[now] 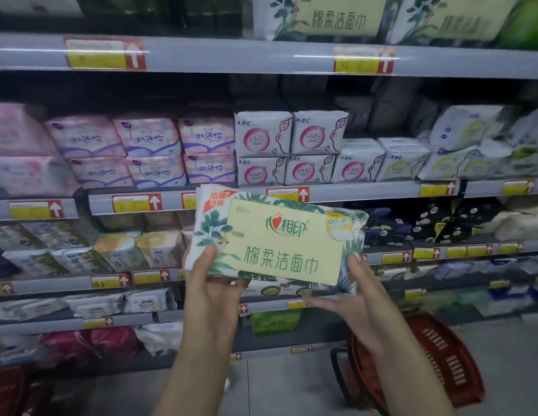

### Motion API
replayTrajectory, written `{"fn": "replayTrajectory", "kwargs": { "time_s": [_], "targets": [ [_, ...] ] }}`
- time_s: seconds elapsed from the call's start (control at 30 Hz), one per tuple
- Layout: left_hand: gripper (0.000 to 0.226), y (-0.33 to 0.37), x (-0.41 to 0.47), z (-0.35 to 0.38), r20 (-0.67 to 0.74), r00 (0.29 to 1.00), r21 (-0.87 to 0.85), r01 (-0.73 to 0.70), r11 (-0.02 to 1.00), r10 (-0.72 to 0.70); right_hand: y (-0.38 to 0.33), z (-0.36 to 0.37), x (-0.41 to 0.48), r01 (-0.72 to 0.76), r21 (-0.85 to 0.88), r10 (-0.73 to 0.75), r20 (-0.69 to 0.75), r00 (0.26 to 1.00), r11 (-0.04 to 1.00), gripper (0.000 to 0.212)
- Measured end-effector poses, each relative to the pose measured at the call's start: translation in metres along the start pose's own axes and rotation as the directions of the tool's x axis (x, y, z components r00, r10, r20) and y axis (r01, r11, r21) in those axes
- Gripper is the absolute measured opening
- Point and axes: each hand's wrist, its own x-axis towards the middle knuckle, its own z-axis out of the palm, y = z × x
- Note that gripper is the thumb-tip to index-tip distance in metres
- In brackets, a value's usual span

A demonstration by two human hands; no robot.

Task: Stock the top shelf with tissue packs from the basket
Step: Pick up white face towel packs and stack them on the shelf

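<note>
Right, widest first: the store shelving fills the view, its middle rows packed with sanitary pad packs. Across twelve o'clock runs the top shelf, and it is already part stocked. Two matching packs with the same leafy print and green lettering stand side by side from twelve round to one o'clock. Toward eleven o'clock the shelf looks dark, and I can't make out what sits there, so how much room is left is hard to call.

Down at five o'clock the red basket rests on the floor, partly behind the right forearm. Whether more packs wait inside it, I can't tell from here.

Dead centre, dipping toward six, is the tissue pack, held face-on and slightly tilted, well below the top shelf and out of the basket. The left hand grips its lower corner at seven o'clock, thumb on the front, fingers tucked beneath. The right hand cups the opposite lower corner at five o'clock, fingers under the edge.

So my read: this one is mid-journey, lifted but not yet shelved. It has to go up to twelve o'clock beside its twins, and anything left in the basket follows.
</note>
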Motion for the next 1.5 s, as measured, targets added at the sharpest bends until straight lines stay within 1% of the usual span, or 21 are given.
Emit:
{"fn": "replayTrajectory", "kwargs": {
  "time_s": [0.03, 0.07, 0.13, 0.17, 0.23, 0.27, 0.33, 0.37, 0.53, 0.67, 0.77, 0.83, 0.93, 1.03, 1.13, 1.23, 1.37, 1.43, 1.5],
  "targets": [
    [0.039, 0.0, 0.0, -0.001, 0.017, 1.0, 0.006, 0.006, 1.0, -0.006, -0.002, 0.001, 0.0, 0.023, -0.003, -0.023, 0.001, 1.0, 1.0, 0.099],
    [0.052, 0.003, 0.0, -0.003, 0.031, 0.999, 0.008, 0.016, 1.0, -0.016, -0.005, 0.002, 0.0, 0.037, -0.008, -0.037, -0.012, 0.999, 0.999, 0.098],
    [0.094, 0.012, 0.003, -0.008, 0.055, 0.998, 0.048, 0.039, 0.998, -0.042, -0.01, 0.0, 0.001, 0.054, -0.018, -0.055, -0.061, 0.997, 0.998, 0.101],
    [0.105, 0.017, 0.006, -0.013, 0.07, 0.996, 0.107, 0.041, 0.993, -0.049, -0.013, -0.001, 0.002, 0.058, -0.024, -0.06, -0.08, 0.995, 0.998, 0.103],
    [0.107, 0.027, 0.012, -0.022, 0.112, 0.992, 0.219, 0.025, 0.975, -0.05, -0.017, -0.002, 0.002, 0.059, -0.024, -0.061, -0.092, 0.994, 0.998, 0.11],
    [0.111, 0.031, 0.015, -0.025, 0.131, 0.989, 0.263, 0.03, 0.964, -0.066, -0.018, -0.002, 0.002, 0.062, -0.021, -0.063, -0.085, 0.994, 0.998, 0.112],
    [0.123, 0.04, 0.02, -0.031, 0.157, 0.984, 0.312, 0.028, 0.95, -0.081, -0.017, 0.0, 0.001, 0.068, -0.025, -0.069, -0.066, 0.995, 0.997, 0.112],
    [0.125, 0.043, 0.02, -0.032, 0.163, 0.983, 0.326, 0.021, 0.945, -0.078, -0.016, 0.002, 0.0, 0.067, -0.026, -0.068, -0.061, 0.996, 0.997, 0.112],
    [0.122, 0.049, 0.021, -0.031, 0.191, 0.978, 0.333, 0.015, 0.943, -0.083, -0.016, 0.01, 0.0, 0.081, -0.025, -0.083, -0.086, 0.993, 0.996, 0.113],
    [0.114, 0.058, 0.025, -0.015, 0.268, 0.959, 0.315, 0.005, 0.949, -0.094, -0.026, 0.011, 0.002, 0.103, -0.048, -0.109, -0.132, 0.985, 0.994, 0.122],
    [0.106, 0.066, 0.033, 0.0, 0.317, 0.946, 0.303, -0.026, 0.953, -0.075, -0.033, 0.012, 0.003, 0.132, -0.036, -0.136, -0.149, 0.979, 0.991, 0.129],
    [0.102, 0.068, 0.039, 0.007, 0.336, 0.939, 0.297, -0.034, 0.954, -0.071, -0.039, 0.015, 0.003, 0.166, -0.028, -0.169, -0.142, 0.975, 0.986, 0.123],
    [0.116, 0.073, 0.049, 0.015, 0.332, 0.94, 0.325, -0.033, 0.945, -0.082, -0.052, 0.021, 0.005, 0.201, -0.043, -0.205, -0.121, 0.971, 0.979, 0.108],
    [0.121, 0.08, 0.059, 0.025, 0.359, 0.931, 0.339, -0.068, 0.938, -0.062, -0.066, 0.028, 0.007, 0.256, 0.022, -0.251, -0.124, 0.96, 0.967, 0.1],
    [0.121, 0.084, 0.068, 0.037, 0.392, 0.919, 0.352, -0.107, 0.93, -0.042, -0.077, 0.034, 0.009, 0.297, 0.018, -0.293, -0.112, 0.95, 0.955, 0.102],
    [0.125, 0.085, 0.075, 0.051, 0.396, 0.918, 0.337, -0.119, 0.934, -0.026, -0.088, 0.035, 0.013, 0.327, 0.021, -0.32, -0.145, 0.936, 0.945, 0.11],
    [0.113, 0.089, 0.081, 0.079, 0.462, 0.887, 0.305, -0.168, 0.937, 0.009, -0.109, 0.032, 0.021, 0.391, 0.036, -0.381, -0.159, 0.911, 0.92, 0.119],
    [0.111, 0.091, 0.084, 0.093, 0.488, 0.872, 0.277, -0.176, 0.944, 0.019, -0.119, 0.032, 0.026, 0.423, 0.034, -0.414, -0.15, 0.898, 0.905, 0.117],
    [0.104, 0.094, 0.088, 0.106, 0.525, 0.85, 0.239, -0.184, 0.953, 0.032, -0.129, 0.03, 0.033, 0.46, 0.024, -0.453, -0.132, 0.882, 0.888, 0.106]
  ]
}}
